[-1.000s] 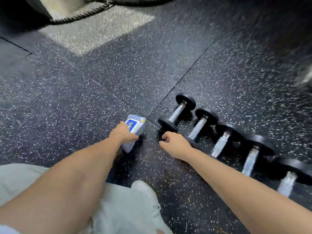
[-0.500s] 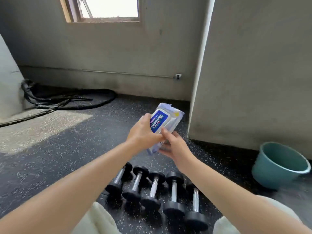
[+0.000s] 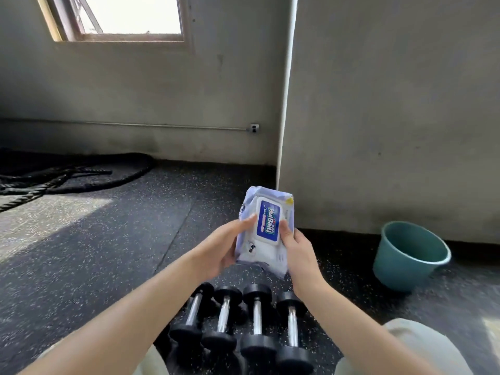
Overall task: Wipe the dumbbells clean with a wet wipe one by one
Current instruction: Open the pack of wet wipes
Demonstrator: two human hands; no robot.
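Observation:
A pale purple pack of wet wipes (image 3: 263, 236) with a blue label on its closed white lid is held up in front of me. My left hand (image 3: 219, 249) grips its left side, thumb on the lid's edge. My right hand (image 3: 296, 253) holds its right side, thumb against the lid. On the speckled floor below lies a row of several small dumbbells (image 3: 255, 320) with black heads and chrome handles, side by side between my knees. My right forearm hides part of the row on the right.
A teal bucket (image 3: 408, 255) stands on the floor at the right, next to a grey wall corner (image 3: 284, 131). Thick black ropes (image 3: 67, 177) lie coiled at the far left below a window. My light trouser knees frame the dumbbells.
My left hand lifted the pack from the floor and my right hand joined it. The pack has since turned so its lid faces me. My view rose from the floor to the wall.

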